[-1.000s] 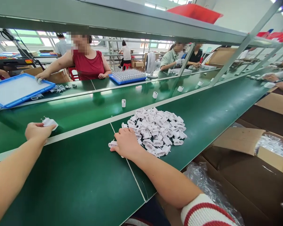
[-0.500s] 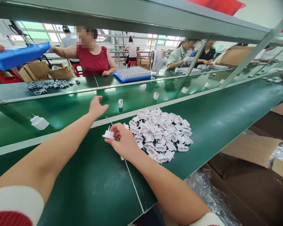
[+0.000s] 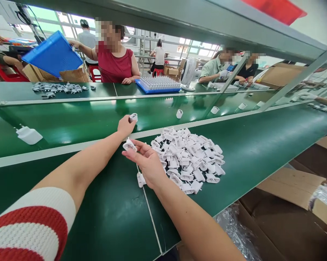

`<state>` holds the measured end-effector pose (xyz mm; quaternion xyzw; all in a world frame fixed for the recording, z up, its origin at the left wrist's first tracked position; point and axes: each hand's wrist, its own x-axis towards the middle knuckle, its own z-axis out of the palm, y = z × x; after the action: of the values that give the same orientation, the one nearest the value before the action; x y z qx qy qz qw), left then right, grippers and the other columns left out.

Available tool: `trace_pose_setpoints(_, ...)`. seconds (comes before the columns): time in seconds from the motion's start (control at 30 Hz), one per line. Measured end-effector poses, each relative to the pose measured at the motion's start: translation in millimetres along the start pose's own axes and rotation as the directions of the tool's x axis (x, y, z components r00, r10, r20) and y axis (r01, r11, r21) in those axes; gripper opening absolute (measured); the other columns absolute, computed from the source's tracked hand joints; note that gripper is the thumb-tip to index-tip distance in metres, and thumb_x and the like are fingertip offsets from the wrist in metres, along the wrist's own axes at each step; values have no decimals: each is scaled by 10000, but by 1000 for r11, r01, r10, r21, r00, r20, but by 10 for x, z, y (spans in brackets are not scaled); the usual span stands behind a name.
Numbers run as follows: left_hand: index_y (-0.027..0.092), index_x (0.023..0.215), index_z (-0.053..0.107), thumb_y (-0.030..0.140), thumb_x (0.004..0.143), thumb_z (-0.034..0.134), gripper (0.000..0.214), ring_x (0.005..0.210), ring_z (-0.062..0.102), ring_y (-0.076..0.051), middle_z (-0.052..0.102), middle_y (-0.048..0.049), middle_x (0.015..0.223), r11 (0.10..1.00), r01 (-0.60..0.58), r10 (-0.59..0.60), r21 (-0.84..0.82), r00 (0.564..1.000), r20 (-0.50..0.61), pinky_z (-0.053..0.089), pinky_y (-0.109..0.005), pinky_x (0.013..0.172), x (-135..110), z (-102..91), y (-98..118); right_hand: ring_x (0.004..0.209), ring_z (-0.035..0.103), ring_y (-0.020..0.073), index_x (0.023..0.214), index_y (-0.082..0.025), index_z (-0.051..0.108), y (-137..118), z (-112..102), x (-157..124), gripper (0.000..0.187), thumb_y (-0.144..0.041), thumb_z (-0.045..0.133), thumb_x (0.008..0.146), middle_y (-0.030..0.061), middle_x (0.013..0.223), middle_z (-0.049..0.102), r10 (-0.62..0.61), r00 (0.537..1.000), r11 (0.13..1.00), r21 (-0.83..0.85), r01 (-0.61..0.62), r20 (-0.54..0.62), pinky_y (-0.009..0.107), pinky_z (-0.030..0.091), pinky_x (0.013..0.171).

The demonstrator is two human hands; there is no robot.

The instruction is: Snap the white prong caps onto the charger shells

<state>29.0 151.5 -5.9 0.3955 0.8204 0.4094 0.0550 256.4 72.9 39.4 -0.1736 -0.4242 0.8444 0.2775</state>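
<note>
Over the green conveyor belt [image 3: 103,125], my left hand [image 3: 126,127] has its fingers closed around a white charger housing [image 3: 133,117], whose open end shows. Lower and closer to me, my right hand [image 3: 149,161] pinches a white plug cap [image 3: 129,145] with its hollow side partly showing and a pin pointing up. Beside the right hand lies a pile of similar white plug caps [image 3: 190,154] on the green worktop [image 3: 103,221]. One loose plug cap [image 3: 141,179] rests just below that hand.
A complete white charger [image 3: 29,135] lies on the belt at left; more housings [image 3: 179,114] stand along it to the right. Across the belt, a person in red [image 3: 117,63] tilts a blue tray [image 3: 53,54]. A blue tray of upright parts [image 3: 158,85] and a fan [image 3: 188,73] stand there.
My left hand has reached right and closed on the charger housing. My right hand has turned its plug cap. The complete charger has moved left, and the person opposite has tilted the blue tray.
</note>
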Motion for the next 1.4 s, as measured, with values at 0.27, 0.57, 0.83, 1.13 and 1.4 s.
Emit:
trace_pose_setpoints(0.27,220,1187,734,495,851,687,437,919,679,-232,769,-42,1070,994,-69,77,-82,993,91,526,-340,864,-1476,-895,-155,819,769,160,970,-235,656,-3,42,-88,451,-366,950,654,-34,857,753,97,995,984,150,-94,-14,339,590,908)
trace_pose_setpoints(0.57,306,1127,758,476,867,671,323,1045,691,-279,763,-39,1129,993,-109,113,-33,977,182,542,-405,962,-2643,-1247,-357,764,662,106,852,-225,771,48,36,-173,222,-372,884,732,0,983,767,-29,999,966,-258,32,17,246,544,694)
trace_pose_setpoints(0.83,262,1149,737,552,915,698,375,1029,653,-248,745,-40,1104,983,-122,154,-136,953,259,518,-385,950,-2536,-1253,-359,687,665,101,905,-229,647,125,51,-189,353,-398,911,743,-8,910,766,2,976,936,-345,74,216,269,580,706)
trace_pose_setpoints(1.13,202,1097,666,703,630,879,717,1008,636,-296,691,-93,1127,992,-23,56,-122,959,278,551,-428,853,-2510,-1292,-427,904,704,162,1198,-271,608,220,-21,-151,464,-343,861,816,32,1083,755,-246,922,681,-623,384,298,350,604,857)
trace_pose_setpoints(1.4,277,1521,512,347,972,559,555,1407,498,-318,570,-90,1513,937,-235,340,-259,784,519,359,-491,1224,-2435,-1374,-482,854,737,164,998,-242,686,178,-25,-144,442,-374,958,676,15,945,778,-272,939,690,-638,343,211,331,646,826)
